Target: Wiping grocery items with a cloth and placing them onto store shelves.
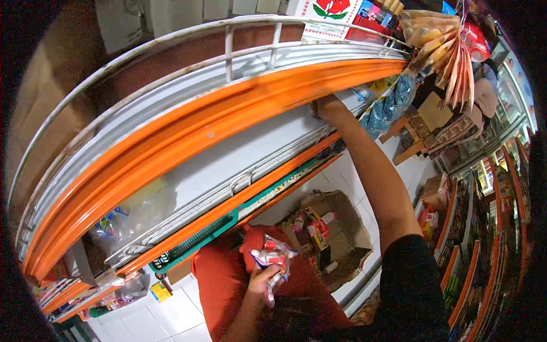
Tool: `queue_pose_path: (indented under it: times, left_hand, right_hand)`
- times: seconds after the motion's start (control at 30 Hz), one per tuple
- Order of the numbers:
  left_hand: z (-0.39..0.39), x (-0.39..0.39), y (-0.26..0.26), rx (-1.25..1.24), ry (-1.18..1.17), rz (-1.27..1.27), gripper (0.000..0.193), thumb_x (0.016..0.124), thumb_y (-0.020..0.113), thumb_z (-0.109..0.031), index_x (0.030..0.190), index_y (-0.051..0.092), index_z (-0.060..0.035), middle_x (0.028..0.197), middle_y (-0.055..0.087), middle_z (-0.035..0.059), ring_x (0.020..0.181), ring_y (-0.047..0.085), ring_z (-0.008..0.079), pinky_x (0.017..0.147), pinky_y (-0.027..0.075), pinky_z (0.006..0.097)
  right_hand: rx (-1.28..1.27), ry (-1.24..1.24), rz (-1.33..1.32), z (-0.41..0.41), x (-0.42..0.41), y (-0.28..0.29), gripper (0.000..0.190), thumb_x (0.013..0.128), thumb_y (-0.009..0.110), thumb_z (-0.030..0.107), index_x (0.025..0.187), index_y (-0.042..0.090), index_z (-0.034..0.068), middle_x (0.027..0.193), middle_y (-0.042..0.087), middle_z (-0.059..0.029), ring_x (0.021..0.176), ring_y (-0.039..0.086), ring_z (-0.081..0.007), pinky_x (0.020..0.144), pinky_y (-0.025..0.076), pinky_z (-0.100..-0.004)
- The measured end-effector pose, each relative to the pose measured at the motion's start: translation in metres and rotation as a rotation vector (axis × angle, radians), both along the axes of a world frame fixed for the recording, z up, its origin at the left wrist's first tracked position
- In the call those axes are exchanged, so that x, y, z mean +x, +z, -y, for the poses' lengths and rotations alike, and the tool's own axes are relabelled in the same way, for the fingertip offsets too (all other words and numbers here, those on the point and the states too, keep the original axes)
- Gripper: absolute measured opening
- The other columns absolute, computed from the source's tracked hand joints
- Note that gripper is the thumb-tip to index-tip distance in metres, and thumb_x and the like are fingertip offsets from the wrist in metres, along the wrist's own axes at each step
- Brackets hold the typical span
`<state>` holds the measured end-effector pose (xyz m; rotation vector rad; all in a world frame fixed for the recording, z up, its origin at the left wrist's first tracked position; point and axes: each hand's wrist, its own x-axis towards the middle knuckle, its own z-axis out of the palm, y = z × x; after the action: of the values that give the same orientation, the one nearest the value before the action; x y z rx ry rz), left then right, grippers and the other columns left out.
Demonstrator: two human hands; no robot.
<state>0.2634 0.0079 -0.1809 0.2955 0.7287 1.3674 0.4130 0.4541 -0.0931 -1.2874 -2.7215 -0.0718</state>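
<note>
My left hand [265,278] grips a clear plastic packet [273,257] with white and red contents, held over my red-clad knees. My right arm stretches forward to a white shelf [230,137] between two orange-edged shelf fronts. At the far part of that shelf, my right hand [329,109] is bent down near the surface. Its fingers are partly hidden beside the upper orange shelf edge [213,122], so whether they hold anything does not show. Several small packets [361,92] lie just beyond this hand.
An open cardboard box [337,273] with small packages stands on the tiled floor. A green plastic basket [196,243] sits on a lower shelf. Clear plastic bags [136,213] lie at the left. Blue bundles in plastic [391,104] hang at the right, near stocked shelves [470,239].
</note>
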Motion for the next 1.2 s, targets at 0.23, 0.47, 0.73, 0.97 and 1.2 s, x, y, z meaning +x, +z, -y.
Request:
queue_pose_path:
  times: [0.23,0.47,0.73,0.97,1.2]
  left_hand:
    - [-0.007,0.002,-0.014,0.005,-0.067,0.164,0.034,0.079,0.058,-0.015,0.108,0.048,-0.0002,0.078,0.056,0.0056,0.056,0.051,0.0126,0.044,0.040,0.0239]
    - [-0.010,0.003,-0.007,-0.050,-0.047,0.107,0.040,0.076,0.060,-0.017,0.110,0.047,-0.0013,0.089,0.058,0.0088,0.074,0.058,0.0199,0.063,0.048,0.0302]
    - [-0.031,0.015,0.013,-0.196,-0.045,0.409,0.055,0.077,0.046,-0.034,0.121,0.039,-0.0020,0.087,0.061,0.0102,0.053,0.051,0.0114,0.033,0.031,0.0212]
    - [-0.011,0.011,0.031,-0.272,-0.025,0.017,0.034,0.086,0.051,-0.027,0.114,0.047,-0.0080,0.089,0.061,0.0048,0.068,0.058,0.0104,0.052,0.044,0.0203]
    - [0.000,0.032,0.012,0.009,0.069,-0.150,0.030,0.085,0.054,-0.009,0.114,0.046,-0.0044,0.097,0.058,0.0034,0.081,0.057,0.0107,0.070,0.048,0.0245]
  right_hand:
    - [0.509,0.006,0.086,-0.067,0.027,0.007,0.038,0.082,0.046,0.024,0.116,0.048,0.009,0.108,0.056,-0.0146,0.097,0.054,-0.0335,0.083,0.043,-0.0416]
    - [0.781,-0.111,0.079,-0.096,0.062,-0.010,0.041,0.077,0.050,0.027,0.115,0.051,0.011,0.106,0.057,-0.0152,0.096,0.055,-0.0331,0.083,0.044,-0.0408]
    - [0.326,-0.355,0.002,-0.062,0.091,0.009,0.044,0.071,0.054,0.027,0.111,0.054,0.009,0.113,0.054,-0.0157,0.100,0.053,-0.0336,0.083,0.043,-0.0423]
    - [-0.047,-0.039,-0.827,0.278,-0.008,0.023,0.023,0.072,0.062,0.014,0.091,0.053,0.004,0.085,0.055,-0.0142,0.082,0.053,-0.0312,0.073,0.043,-0.0383]
    - [-0.429,-0.238,-0.844,0.408,0.000,-0.004,0.028,0.073,0.068,0.018,0.088,0.051,0.002,0.078,0.054,-0.0076,0.072,0.054,-0.0163,0.065,0.044,-0.0275]
